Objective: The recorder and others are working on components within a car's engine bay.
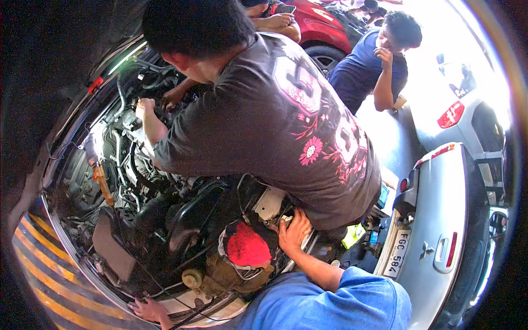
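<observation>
My right hand (295,231) lies on the front edge of an open engine bay (190,225), its fingers stretched out on the metal panel (269,203). My blue-sleeved arm reaches up to it from the lower right. At the lower left, my left hand (147,309) rests with fingers spread on the car's pale body edge (220,309). Between the hands is a red and black cloth item (248,245), which looks like a cap. A brownish lump (220,275) and a tan round cap (192,278) sit beside it. Neither hand visibly holds anything.
A person in a dark printed shirt (264,121) leans across the bay, both hands among hoses. An orange-handled lamp (102,184) stands at left. Another person (368,71), a red car (322,25) and a silver tailgate (437,220) are behind. Striped floor (55,264) shows lower left.
</observation>
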### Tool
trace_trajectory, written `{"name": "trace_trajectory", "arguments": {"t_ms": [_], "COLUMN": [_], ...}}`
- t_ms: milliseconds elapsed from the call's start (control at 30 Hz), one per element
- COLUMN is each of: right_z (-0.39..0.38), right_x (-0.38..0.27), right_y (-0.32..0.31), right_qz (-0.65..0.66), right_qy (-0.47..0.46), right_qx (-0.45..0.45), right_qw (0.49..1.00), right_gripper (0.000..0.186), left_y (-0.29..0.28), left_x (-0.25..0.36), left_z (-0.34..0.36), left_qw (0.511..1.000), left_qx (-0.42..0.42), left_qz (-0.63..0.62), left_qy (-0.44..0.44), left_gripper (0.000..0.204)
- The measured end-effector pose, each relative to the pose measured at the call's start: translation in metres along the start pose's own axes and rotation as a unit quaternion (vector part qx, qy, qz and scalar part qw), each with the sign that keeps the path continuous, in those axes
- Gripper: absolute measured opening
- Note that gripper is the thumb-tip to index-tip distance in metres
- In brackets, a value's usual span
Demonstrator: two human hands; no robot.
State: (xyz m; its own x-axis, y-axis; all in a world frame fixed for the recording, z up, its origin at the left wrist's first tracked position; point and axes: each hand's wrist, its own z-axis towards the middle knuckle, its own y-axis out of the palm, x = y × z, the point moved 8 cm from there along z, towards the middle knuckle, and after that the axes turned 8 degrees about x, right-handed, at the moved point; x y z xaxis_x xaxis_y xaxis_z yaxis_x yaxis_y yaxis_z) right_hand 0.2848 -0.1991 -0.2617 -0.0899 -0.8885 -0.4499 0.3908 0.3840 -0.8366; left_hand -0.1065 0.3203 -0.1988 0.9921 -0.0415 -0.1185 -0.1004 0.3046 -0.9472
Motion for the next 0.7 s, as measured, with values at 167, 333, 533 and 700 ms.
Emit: {"name": "trace_trajectory", "arguments": {"t_ms": [167,333,533,700], "right_z": [0.002,0.001,-0.003,-0.004], "right_x": [-0.003,-0.001,0.005,0.007], "right_y": [-0.003,-0.001,0.008,0.009], "right_qz": [0.008,-0.003,-0.038,-0.049], "right_qy": [-0.005,-0.001,0.011,-0.006], "right_qx": [0.004,0.001,-0.003,0.009], "right_qw": [1.0,1.0,0.999,0.999], "right_gripper": [0.066,0.066,0.068,0.065], "left_y": [-0.004,-0.015,-0.022,-0.014], "left_x": [-0.002,0.003,0.005,-0.004], "left_z": [-0.001,-0.004,-0.007,-0.005], "left_qw": [1.0,0.999,0.998,0.996], "left_qx": [-0.001,0.02,0.042,0.056], "left_qz": [0.009,-0.042,-0.054,-0.075], "left_qy": [-0.011,-0.022,0.012,-0.003], "left_gripper": [0.048,0.048,0.048,0.043]}}
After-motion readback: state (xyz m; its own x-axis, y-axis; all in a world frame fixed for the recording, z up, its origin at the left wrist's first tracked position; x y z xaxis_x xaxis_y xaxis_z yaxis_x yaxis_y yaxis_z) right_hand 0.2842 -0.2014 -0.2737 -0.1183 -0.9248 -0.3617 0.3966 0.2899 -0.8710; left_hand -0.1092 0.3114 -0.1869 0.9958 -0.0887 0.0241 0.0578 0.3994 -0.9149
